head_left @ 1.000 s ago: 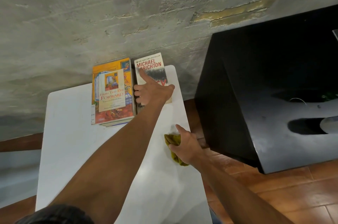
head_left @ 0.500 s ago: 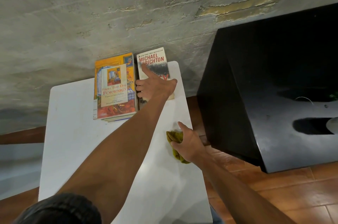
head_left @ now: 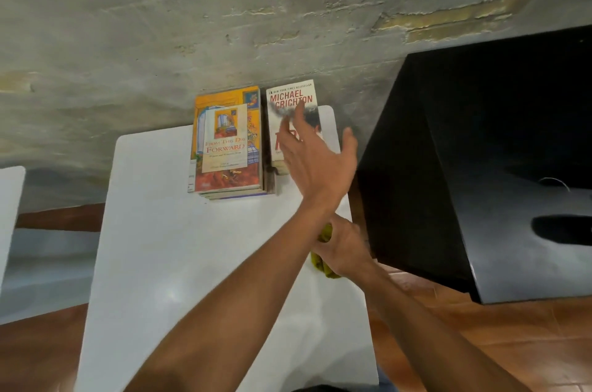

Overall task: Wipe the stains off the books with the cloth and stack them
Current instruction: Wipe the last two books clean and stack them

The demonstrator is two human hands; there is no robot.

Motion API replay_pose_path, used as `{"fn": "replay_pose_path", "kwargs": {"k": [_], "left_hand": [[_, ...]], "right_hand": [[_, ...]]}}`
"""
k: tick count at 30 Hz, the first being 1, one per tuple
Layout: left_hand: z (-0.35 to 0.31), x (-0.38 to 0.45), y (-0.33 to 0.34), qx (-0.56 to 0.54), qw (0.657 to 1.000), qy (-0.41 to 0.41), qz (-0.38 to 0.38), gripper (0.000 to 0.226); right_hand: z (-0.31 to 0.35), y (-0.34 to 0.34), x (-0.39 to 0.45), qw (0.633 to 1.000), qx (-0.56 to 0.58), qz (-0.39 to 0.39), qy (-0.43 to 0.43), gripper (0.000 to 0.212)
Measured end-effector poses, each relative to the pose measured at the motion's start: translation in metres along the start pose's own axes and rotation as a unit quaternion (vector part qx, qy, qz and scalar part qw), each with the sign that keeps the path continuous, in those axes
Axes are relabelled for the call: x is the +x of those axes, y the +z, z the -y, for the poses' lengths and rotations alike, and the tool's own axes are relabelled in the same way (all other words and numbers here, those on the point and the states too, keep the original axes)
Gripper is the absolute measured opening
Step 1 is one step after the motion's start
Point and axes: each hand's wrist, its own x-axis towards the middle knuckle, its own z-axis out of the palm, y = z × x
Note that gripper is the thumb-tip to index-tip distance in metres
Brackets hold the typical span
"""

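Left grip [head_left: 315,164] spread, fingers loose, poised over paperback [head_left: 293,109] and holding nothing; contact not clear through blur. Right grip [head_left: 347,247] bunched round cloth [head_left: 322,258] at near right edge of desk [head_left: 179,247]. Paperback flat at far right, grey smear across title, just beside stack [head_left: 227,141]. Likely light, bendy cover, a bit slick; best pinned flat for wiping, then pinched by spine or long edge for stacking. Cloth soft, easily wadded.
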Motion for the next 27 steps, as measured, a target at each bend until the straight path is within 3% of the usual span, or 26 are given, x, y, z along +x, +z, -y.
{"fn": "replay_pose_path", "kwargs": {"k": [3,4,6,7,9,10,12,15,18,22,27], "left_hand": [[0.028,-0.043,-0.020,-0.077,0.995,0.064,0.025,0.051],[0.043,-0.055,-0.028,-0.082,0.992,0.085,0.035,0.040],[0.072,-0.074,-0.041,-0.073,0.989,0.123,0.040,0.030],[0.089,-0.081,-0.050,-0.071,0.989,0.122,0.035,0.028],[0.117,-0.089,-0.071,-0.082,0.993,0.080,0.020,0.021],[0.131,-0.091,-0.081,-0.086,0.995,0.054,0.010,0.019],[0.159,-0.093,-0.099,-0.081,0.996,0.011,-0.025,0.020],[0.210,-0.088,-0.131,-0.049,0.994,-0.050,-0.078,0.022],[0.263,-0.076,-0.165,0.051,0.990,-0.086,-0.101,0.020],[0.328,-0.052,-0.214,0.198,0.970,-0.121,-0.066,0.032],[0.387,-0.028,-0.262,0.224,0.948,-0.225,-0.035,0.062]], "right_hand": [[0.002,0.002,-0.005,0.995,-0.046,0.041,-0.075,0.023],[0.011,0.003,-0.008,0.991,-0.070,0.065,-0.090,0.028],[0.020,0.016,-0.013,0.995,0.050,0.036,-0.083,0.026],[0.021,0.023,-0.011,0.992,0.099,0.029,-0.075,0.017],[0.017,0.044,-0.006,0.988,-0.061,0.037,-0.134,0.012],[0.017,0.055,-0.002,0.993,-0.036,0.027,-0.107,0.003],[0.024,0.064,-0.005,0.997,-0.020,0.014,-0.074,0.019],[0.049,0.089,-0.013,0.997,0.022,0.003,-0.078,0.026],[0.072,0.119,-0.012,0.995,0.019,-0.011,-0.096,0.032],[0.104,0.161,0.006,0.992,-0.033,-0.075,-0.096,0.038],[0.138,0.198,0.029,0.985,-0.096,-0.132,-0.057,0.037]]}}
